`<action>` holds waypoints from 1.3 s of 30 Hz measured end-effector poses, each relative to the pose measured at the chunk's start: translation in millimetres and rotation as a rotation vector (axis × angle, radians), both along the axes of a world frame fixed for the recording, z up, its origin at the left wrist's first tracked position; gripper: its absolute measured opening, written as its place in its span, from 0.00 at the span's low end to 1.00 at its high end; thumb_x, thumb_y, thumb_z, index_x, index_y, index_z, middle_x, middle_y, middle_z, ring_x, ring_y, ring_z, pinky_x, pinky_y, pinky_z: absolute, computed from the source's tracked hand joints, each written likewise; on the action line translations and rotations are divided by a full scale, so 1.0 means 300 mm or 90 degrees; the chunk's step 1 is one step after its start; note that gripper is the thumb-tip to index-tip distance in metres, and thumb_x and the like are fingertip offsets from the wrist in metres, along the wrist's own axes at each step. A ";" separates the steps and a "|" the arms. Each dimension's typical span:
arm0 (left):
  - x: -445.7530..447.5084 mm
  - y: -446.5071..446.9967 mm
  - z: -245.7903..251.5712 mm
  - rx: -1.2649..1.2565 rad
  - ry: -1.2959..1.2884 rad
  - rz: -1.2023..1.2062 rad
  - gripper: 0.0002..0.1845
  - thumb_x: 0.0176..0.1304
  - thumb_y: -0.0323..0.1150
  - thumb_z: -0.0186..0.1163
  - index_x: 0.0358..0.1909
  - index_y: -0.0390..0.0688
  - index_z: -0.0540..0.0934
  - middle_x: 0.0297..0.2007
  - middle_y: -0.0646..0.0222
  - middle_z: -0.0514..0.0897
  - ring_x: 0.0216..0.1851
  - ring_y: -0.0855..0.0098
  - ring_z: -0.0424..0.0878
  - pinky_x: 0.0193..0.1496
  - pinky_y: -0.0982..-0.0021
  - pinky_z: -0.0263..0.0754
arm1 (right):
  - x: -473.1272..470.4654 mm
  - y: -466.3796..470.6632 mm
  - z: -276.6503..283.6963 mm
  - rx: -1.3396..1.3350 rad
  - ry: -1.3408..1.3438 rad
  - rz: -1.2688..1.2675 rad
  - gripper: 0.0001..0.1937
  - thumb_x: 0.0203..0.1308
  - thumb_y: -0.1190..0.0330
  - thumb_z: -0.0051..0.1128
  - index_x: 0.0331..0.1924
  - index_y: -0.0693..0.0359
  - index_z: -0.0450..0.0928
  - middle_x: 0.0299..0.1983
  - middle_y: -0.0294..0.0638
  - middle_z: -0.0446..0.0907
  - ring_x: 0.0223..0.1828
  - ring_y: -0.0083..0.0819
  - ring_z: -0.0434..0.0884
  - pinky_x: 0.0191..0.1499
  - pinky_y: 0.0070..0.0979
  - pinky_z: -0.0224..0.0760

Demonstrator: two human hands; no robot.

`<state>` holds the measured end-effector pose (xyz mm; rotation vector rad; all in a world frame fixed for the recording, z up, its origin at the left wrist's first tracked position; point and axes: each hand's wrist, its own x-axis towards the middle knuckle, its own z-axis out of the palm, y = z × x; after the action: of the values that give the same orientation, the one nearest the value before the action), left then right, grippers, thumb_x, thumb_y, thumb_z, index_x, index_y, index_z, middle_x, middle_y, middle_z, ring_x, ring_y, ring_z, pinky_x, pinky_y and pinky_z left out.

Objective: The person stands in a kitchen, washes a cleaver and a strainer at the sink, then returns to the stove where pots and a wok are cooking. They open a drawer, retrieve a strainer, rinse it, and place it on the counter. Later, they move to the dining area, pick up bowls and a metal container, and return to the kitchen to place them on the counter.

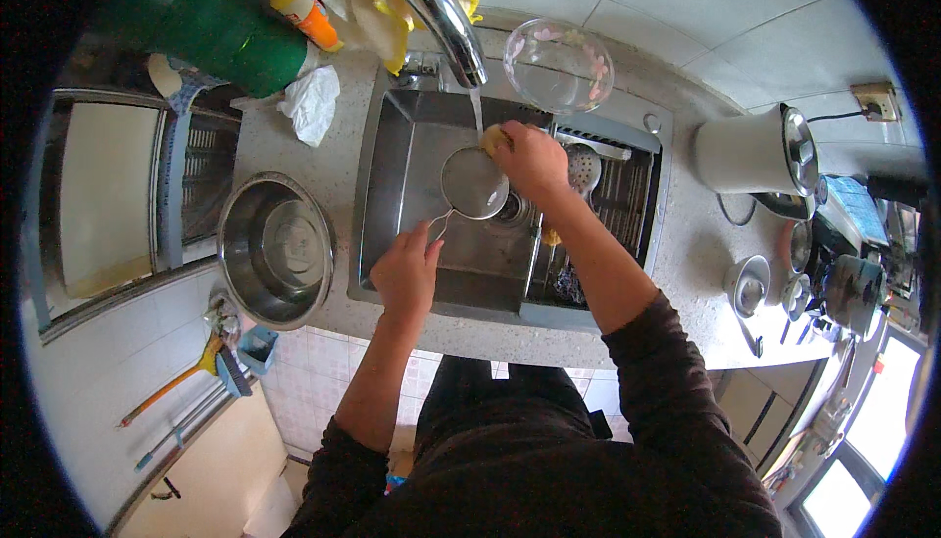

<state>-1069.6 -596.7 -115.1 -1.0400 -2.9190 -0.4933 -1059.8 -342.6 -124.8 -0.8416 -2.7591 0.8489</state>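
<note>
My left hand (406, 270) grips the wire handle of a round fine-mesh strainer (474, 181), held over the stainless steel sink (426, 134). A yellowish sponge (495, 139) is pinched in my right hand (533, 159), close above the strainer's upper right rim. Water (477, 112) runs from the chrome faucet (450, 38) down behind or onto the strainer's top edge; exactly where it lands is hard to tell. A perforated metal skimmer (582, 167) lies on the rack at the sink's right side, partly behind my right forearm.
Left of the sink stands a large steel basin (242, 244). A clear bowl with pink flower marks (559, 67) rests behind the sink. Crumpled white tissue (312, 104) and a yellow-orange bottle (305, 12) are at the back left. A white pot (753, 150) and a bowl (748, 281) stand right.
</note>
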 end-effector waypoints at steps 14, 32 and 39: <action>-0.052 0.051 0.044 0.007 0.008 -0.048 0.18 0.58 0.40 0.68 0.50 0.51 0.81 0.28 0.68 0.80 0.28 0.61 0.83 0.27 0.62 0.76 | -0.078 -0.097 0.094 0.166 0.030 0.206 0.11 0.59 0.64 0.56 0.45 0.51 0.79 0.35 0.46 0.79 0.35 0.46 0.85 0.32 0.42 0.78; -0.074 0.050 -0.034 0.092 -0.145 0.164 0.19 0.57 0.41 0.71 0.49 0.44 0.85 0.40 0.58 0.87 0.39 0.57 0.86 0.40 0.61 0.79 | 0.228 -0.136 0.023 0.029 0.065 -0.008 0.13 0.59 0.69 0.59 0.48 0.54 0.82 0.33 0.44 0.81 0.33 0.47 0.84 0.34 0.38 0.79; -0.059 0.048 -0.055 0.210 -0.228 0.147 0.20 0.58 0.38 0.72 0.49 0.39 0.84 0.29 0.66 0.83 0.27 0.70 0.78 0.34 0.69 0.73 | 0.479 0.126 0.102 -0.052 0.089 -0.134 0.18 0.60 0.69 0.60 0.54 0.62 0.80 0.39 0.49 0.84 0.39 0.42 0.86 0.45 0.33 0.78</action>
<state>-1087.2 -582.2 -131.6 -0.6171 -3.0353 -1.2062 -916.2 -304.7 -94.1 -1.0230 -2.4789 0.9461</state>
